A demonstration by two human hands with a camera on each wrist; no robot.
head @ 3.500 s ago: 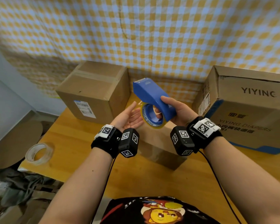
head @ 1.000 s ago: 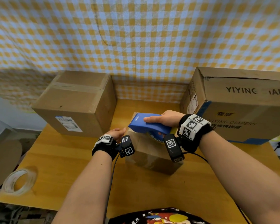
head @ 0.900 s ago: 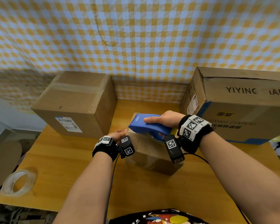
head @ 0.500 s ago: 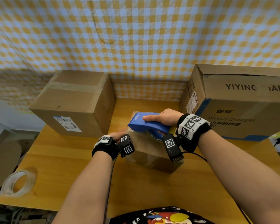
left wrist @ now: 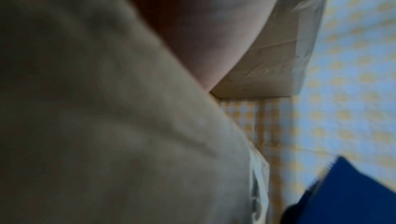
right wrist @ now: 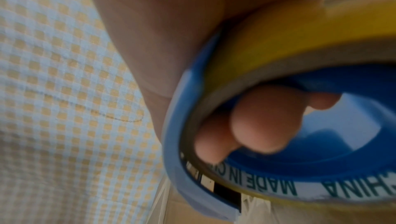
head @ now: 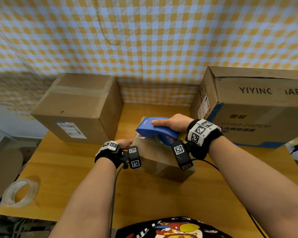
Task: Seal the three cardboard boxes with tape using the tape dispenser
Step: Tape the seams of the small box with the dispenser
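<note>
A small brown box [head: 155, 157] stands mid-table, close in front of me. My right hand [head: 172, 122] grips the blue tape dispenser [head: 155, 130], which lies on the box's top with its nose pointing left. In the right wrist view my fingers [right wrist: 257, 126] curl through the dispenser's blue ring [right wrist: 193, 176], next to the yellow tape roll [right wrist: 300, 32]. My left hand [head: 125, 143] rests against the box's left side, its fingers mostly hidden behind the box. A taped box [head: 76, 109] stands at back left. A large printed box [head: 256, 109] stands at back right.
A loose roll of clear tape [head: 19, 193] lies near the front left corner of the wooden table [head: 67, 177]. A checked cloth [head: 144, 40] hangs behind the boxes. The left wrist view is blurred, showing the taped box [left wrist: 268, 58] and the dispenser's serrated edge [left wrist: 353, 193].
The dispenser came down from mid-air onto the small box's top. My left hand went from open under it to the box's left side. In the last second almost nothing has moved.
</note>
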